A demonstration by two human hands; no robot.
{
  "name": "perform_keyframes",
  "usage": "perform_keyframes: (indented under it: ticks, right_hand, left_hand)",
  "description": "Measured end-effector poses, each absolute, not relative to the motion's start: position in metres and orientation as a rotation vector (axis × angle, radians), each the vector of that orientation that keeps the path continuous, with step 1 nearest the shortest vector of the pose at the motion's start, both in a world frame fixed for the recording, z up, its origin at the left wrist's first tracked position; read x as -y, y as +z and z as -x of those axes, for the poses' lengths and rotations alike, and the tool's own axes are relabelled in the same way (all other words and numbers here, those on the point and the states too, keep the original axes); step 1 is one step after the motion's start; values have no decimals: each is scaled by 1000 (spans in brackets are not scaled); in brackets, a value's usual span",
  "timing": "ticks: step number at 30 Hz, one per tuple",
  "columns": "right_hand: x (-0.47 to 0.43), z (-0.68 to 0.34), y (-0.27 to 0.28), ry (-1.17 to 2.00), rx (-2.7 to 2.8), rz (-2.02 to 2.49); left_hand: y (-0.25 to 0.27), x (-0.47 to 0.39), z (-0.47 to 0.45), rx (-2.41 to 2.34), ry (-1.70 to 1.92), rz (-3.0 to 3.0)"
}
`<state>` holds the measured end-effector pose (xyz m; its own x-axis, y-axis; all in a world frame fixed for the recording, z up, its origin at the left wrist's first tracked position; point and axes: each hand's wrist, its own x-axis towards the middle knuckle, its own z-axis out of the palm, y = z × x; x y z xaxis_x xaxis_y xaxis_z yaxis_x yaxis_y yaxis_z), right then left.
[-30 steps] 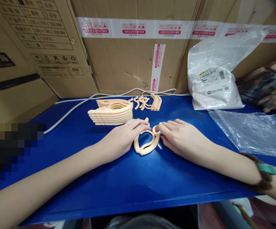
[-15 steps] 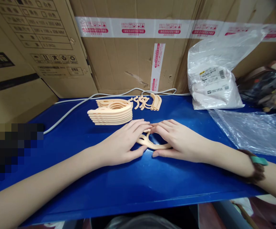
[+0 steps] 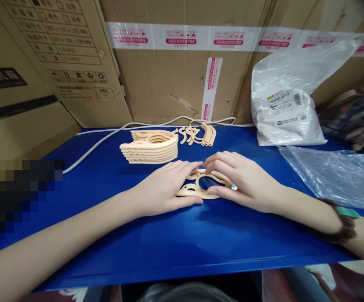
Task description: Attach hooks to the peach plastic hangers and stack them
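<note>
A beige plastic folding clothes hanger (image 3: 204, 194) lies flat on the blue table, with a large oval opening and smaller slots. My left hand (image 3: 166, 182) is closed over its left end, thumb along the near edge and fingers over the far edge; that end is hidden under the palm. Over the right part arches my right hand (image 3: 247, 180), fingers apart and curved, its thumb at the near edge. Behind my left hand stands a neat stack of similar beige hangers (image 3: 150, 151). Small hook pieces (image 3: 183, 135) and curved arm pieces (image 3: 209, 135) lie farther back.
The blue table (image 3: 156, 247) ends at a cardboard wall (image 3: 163, 79). A white cable (image 3: 96, 146) runs along the back and left. At the back right stands a white plastic bag (image 3: 285, 113) with a label, and clear plastic film (image 3: 335, 172) lies before it.
My right hand has lifted and loosened, with its fingers rising off the hanger. More of the hanger's right part now shows. My left hand stays on its left end. The view has shifted slightly.
</note>
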<state>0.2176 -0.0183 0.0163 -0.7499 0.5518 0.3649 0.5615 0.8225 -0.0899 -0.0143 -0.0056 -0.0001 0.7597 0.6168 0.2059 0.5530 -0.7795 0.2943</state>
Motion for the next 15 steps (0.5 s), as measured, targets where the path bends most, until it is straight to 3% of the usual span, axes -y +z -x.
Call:
perform_keyframes:
  ticks: [8,11,15]
  right_hand:
    - [15,-220,20,-45,2452,1190]
    - [11,-222,19,198,2422,1342]
    - [6,-224,18,779,2149,1343]
  left_hand:
    - [1,9,15,-866,589,-2774]
    - [2,10,14,-866,675,-2804]
    - [4,10,14,-876,754,-2820]
